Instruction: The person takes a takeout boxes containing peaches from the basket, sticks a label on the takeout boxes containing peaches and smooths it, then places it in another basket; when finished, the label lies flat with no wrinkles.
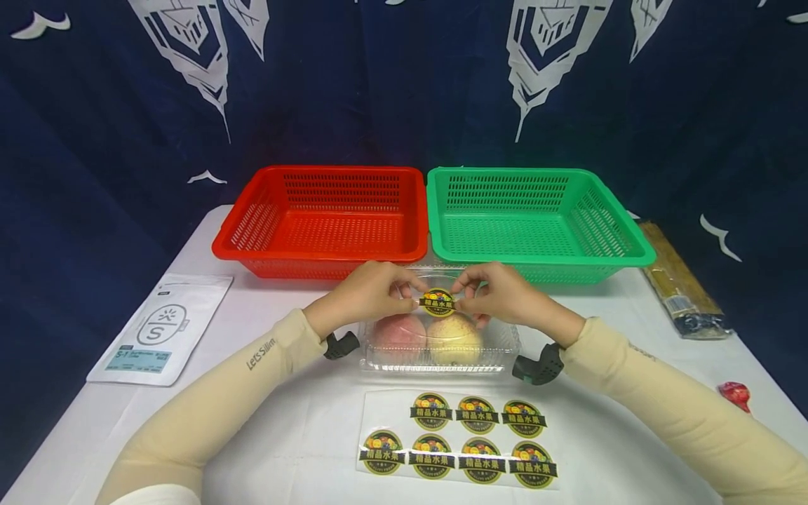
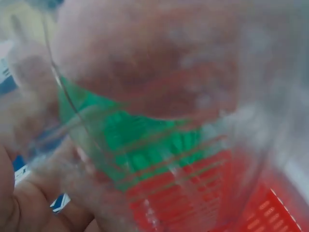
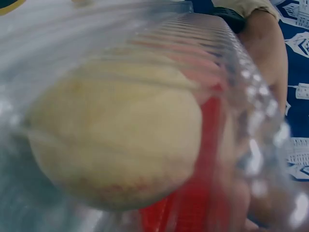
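A round black-and-gold fruit sticker [image 1: 438, 302] lies over the lid of a clear plastic clamshell box [image 1: 503, 345] in the head view. My left hand [image 1: 362, 296] pinches its left edge between thumb and fingertips, and my right hand [image 1: 505, 293] pinches the right edge. Through the plastic show two peaches, a pinkish one [image 1: 400, 339] at left and a pale yellow one [image 1: 454, 341] at right. The pinkish peach [image 2: 145, 63] fills the top of the left wrist view, blurred; the yellow peach [image 3: 116, 125] dominates the right wrist view.
In front of the box is a sticker sheet [image 1: 386, 408] bearing several more labels. Behind stand a red basket [image 1: 318, 261] and a green basket [image 1: 543, 261]. A white pouch [image 1: 167, 330] lies left; a brown packet [image 1: 682, 280] and a small red object [image 1: 735, 395] lie right.
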Demonstrator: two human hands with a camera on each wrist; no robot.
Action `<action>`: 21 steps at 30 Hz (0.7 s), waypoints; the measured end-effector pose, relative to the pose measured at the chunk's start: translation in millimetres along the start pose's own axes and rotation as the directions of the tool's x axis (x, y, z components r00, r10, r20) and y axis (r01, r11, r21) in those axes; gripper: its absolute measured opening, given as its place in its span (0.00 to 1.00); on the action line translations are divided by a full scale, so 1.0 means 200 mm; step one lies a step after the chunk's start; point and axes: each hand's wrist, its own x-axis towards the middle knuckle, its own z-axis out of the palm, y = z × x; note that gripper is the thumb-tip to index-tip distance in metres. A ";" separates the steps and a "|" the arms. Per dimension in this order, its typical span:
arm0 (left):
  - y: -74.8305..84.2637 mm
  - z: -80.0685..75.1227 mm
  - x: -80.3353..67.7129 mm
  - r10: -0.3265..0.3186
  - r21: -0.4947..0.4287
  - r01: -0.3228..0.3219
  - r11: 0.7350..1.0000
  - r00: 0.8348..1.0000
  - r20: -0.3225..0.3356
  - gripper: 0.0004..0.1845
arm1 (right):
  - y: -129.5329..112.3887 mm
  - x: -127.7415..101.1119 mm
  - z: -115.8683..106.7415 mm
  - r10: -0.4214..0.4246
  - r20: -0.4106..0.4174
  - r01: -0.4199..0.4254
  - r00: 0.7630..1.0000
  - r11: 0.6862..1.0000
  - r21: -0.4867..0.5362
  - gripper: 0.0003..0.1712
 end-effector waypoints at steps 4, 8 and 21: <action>-0.03 0.00 -0.02 -0.016 -0.067 0.014 0.998 0.999 -0.036 0.16 | 0.01 -0.03 -0.02 -0.013 -0.001 0.013 1.000 0.999 0.031 0.13; -0.07 0.00 -0.07 -0.007 -0.141 -0.013 0.990 0.990 -0.139 0.15 | 0.04 -0.06 -0.04 -0.060 -0.019 0.062 0.998 0.995 0.079 0.12; -0.23 0.07 -0.24 -0.279 -0.465 0.081 0.882 0.884 -0.375 0.20 | 0.15 -0.19 -0.24 -0.266 -0.262 0.335 0.928 0.904 0.265 0.12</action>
